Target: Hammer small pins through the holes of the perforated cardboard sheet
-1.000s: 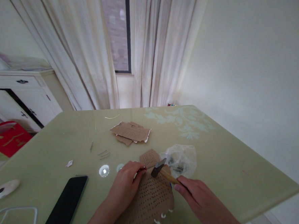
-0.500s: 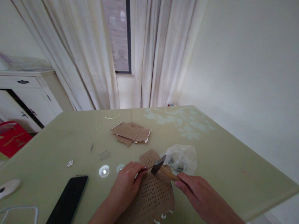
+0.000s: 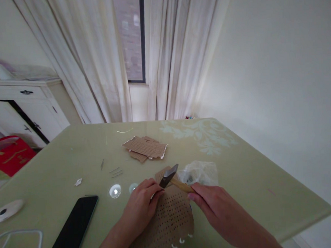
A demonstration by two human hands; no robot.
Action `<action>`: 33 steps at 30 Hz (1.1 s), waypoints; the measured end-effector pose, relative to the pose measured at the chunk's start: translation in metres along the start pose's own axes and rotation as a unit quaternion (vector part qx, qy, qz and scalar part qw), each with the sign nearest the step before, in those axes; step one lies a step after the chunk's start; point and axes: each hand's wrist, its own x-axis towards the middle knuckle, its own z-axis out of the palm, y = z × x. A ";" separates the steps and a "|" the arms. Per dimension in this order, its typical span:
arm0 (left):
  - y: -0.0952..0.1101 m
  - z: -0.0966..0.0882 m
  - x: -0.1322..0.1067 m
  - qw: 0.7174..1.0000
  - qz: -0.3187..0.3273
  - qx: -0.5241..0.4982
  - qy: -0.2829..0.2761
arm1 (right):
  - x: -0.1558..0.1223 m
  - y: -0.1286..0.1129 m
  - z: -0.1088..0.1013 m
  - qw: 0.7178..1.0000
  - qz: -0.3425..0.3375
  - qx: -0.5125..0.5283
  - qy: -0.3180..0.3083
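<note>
My right hand (image 3: 212, 207) grips the wooden handle of a small hammer (image 3: 170, 177), its dark head raised just above my left fingertips. My left hand (image 3: 142, 206) is closed in a pinch at the top edge of a torn piece of brown cardboard (image 3: 171, 221) full of punched holes; what it pinches is too small to make out. The cardboard lies flat on the pale green table (image 3: 241, 179) right in front of me. A smaller perforated scrap (image 3: 159, 175) sits just behind the hammer head.
A crumpled clear plastic bag (image 3: 200, 172) lies right of the hammer. More cardboard pieces (image 3: 144, 147) are stacked farther back. Loose nails (image 3: 115, 172), a black phone (image 3: 72, 227), a white disc (image 3: 6, 210) and a white cable (image 3: 15, 238) lie at the left. A white cabinet (image 3: 27, 106) stands beyond.
The hammer head has risen and swung left, from beside the plastic bag to just above my left fingertips. My left hand has stayed pinched on the cardboard's edge.
</note>
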 end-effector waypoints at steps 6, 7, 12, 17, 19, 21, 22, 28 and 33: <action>-0.001 0.002 0.004 1.000 -0.010 -0.007 -0.015 | 0.000 0.000 0.008 1.000 0.014 -0.011 -0.009; -0.001 0.002 0.005 1.000 -0.015 -0.010 -0.018 | 0.000 0.001 0.010 1.000 0.015 -0.003 -0.009; 0.001 -0.002 0.003 0.999 -0.031 -0.020 -0.028 | -0.001 0.003 0.010 1.000 0.020 0.011 -0.016; 0.014 -0.015 -0.008 0.994 -0.087 0.034 -0.063 | -0.005 0.000 -0.003 0.999 0.031 0.026 0.005; 0.018 -0.017 -0.010 0.990 -0.105 0.057 -0.081 | -0.003 0.000 -0.003 0.999 0.030 0.016 0.002; 0.020 -0.017 -0.010 0.987 -0.111 0.067 -0.093 | 0.000 0.001 0.002 1.000 0.019 -0.003 -0.014; 0.020 -0.016 -0.010 0.986 -0.113 0.070 -0.096 | 0.001 0.003 0.005 1.000 0.011 -0.012 -0.025; 0.019 -0.016 -0.010 0.984 -0.117 0.083 -0.108 | 0.007 0.008 0.022 0.999 0.011 -0.016 -0.026; 0.020 -0.014 -0.013 0.985 -0.114 0.086 -0.100 | 0.002 0.006 0.020 1.000 0.014 -0.003 -0.014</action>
